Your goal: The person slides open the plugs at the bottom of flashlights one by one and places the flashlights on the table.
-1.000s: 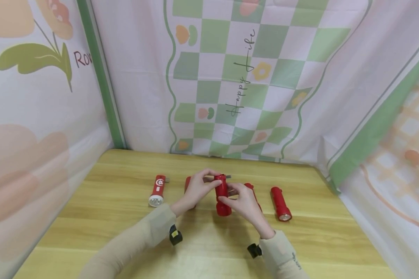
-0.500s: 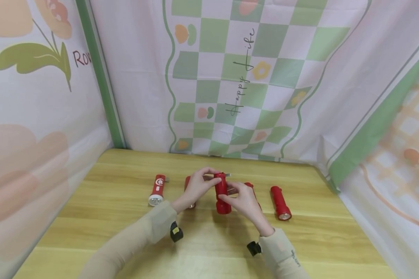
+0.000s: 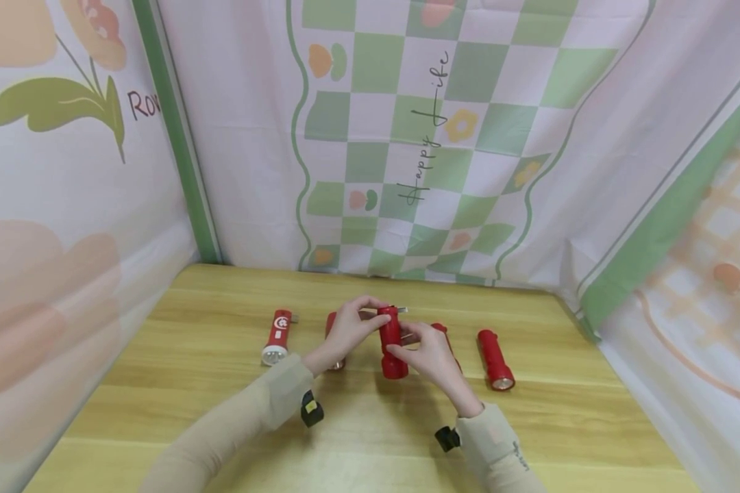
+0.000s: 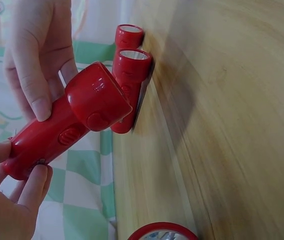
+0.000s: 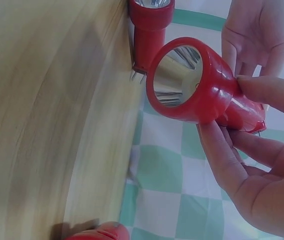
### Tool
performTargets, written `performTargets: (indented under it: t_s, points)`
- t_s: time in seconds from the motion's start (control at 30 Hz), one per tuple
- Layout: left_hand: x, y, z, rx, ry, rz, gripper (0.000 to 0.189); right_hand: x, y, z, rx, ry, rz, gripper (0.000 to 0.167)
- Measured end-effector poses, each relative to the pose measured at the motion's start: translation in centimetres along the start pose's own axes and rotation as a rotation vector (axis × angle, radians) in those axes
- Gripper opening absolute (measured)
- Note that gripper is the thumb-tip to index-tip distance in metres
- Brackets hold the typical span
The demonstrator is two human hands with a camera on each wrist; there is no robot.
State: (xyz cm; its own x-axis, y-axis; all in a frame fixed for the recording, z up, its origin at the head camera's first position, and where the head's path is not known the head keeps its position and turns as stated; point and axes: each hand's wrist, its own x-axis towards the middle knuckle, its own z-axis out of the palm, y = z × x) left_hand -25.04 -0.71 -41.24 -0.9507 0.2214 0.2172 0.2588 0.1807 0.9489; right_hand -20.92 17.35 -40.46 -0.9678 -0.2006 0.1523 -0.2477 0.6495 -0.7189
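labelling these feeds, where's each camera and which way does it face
Head: worn there, facing forward and down at the table; left hand, right hand and sleeves show.
Left wrist: worn there, facing the held flashlight, switch side; left hand lower left, right hand upper left.
Right wrist: worn there, facing its lens end; right hand at right, left hand upper right.
Both wrist views share that flashlight and both hands.
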Motion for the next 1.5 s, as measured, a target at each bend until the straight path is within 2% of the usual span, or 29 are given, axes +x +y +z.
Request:
performTargets:
  t_s: [0.2, 0.8, 1.17, 1.5]
  points:
    - [0.1, 0.1, 0.0, 0.010, -0.007, -0.031, 0.022, 0.0, 0.0, 0.0, 0.000, 0.003, 0.014, 0.041]
    - [0.6, 0.1, 0.0, 0.043, -0.020, -0.025, 0.022, 0.3, 0.1, 0.1, 0.003, 0.009, 0.034, 0.040]
    - [1.6, 0.0, -0.1, -0.049, -0.062, -0.095, 0.024, 0.5, -0.1, 0.0, 0.000, -0.002, 0.065, 0.042]
    - [2.0, 0.1, -0.2, -0.041, -0.087, -0.120, 0.025, 0.6, 0.0, 0.0, 0.008, -0.009, 0.068, 0.041]
